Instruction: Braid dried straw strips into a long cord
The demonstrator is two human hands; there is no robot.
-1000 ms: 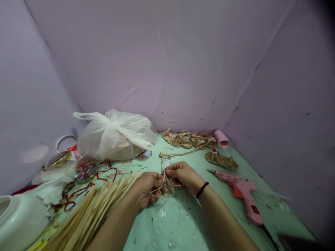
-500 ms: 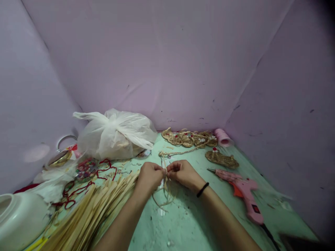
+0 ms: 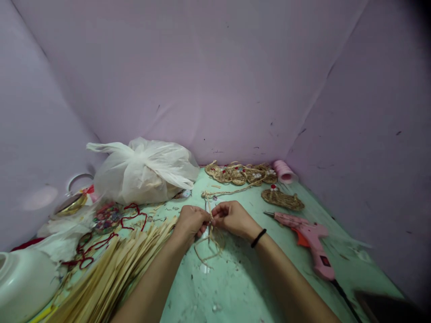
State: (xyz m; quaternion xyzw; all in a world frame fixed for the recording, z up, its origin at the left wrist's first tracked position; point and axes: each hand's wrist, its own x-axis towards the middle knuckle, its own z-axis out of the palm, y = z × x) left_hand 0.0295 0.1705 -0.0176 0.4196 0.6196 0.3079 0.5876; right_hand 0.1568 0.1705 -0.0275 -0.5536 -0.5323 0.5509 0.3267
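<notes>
Two thin straw strands (image 3: 209,207), or possibly more, were held between the hands at the middle of the green table (image 3: 218,287). They were pinched between thumb and bent fingers by the left hand (image 3: 192,222), while the right hand (image 3: 234,218) was closed on them in a like pinch just beside it, so that the tips were nearly touching. The exact grip was partly hidden by the knuckles. Loose ends were left in an open loop below the hands, and above them the strands were joined to a knotted end of a braided cord (image 3: 232,193), by which a row of woven slippers (image 3: 237,175) was reached near the back wall. The step in hand was judged to be a twisting or braiding of the strands; for it, a firm pinch and even tension were called for, with the loose ends kept untangled. Near the left forearm, a bundle of dry strips (image 3: 117,269) was spread, on which the ends could be caught. Red yarn (image 3: 134,215) and a tied plastic bag (image 3: 148,172) were set farther left. To the right, a pink glue gun (image 3: 314,244) was laid below a single slipper (image 3: 283,200), both well apart from the strands.
</notes>
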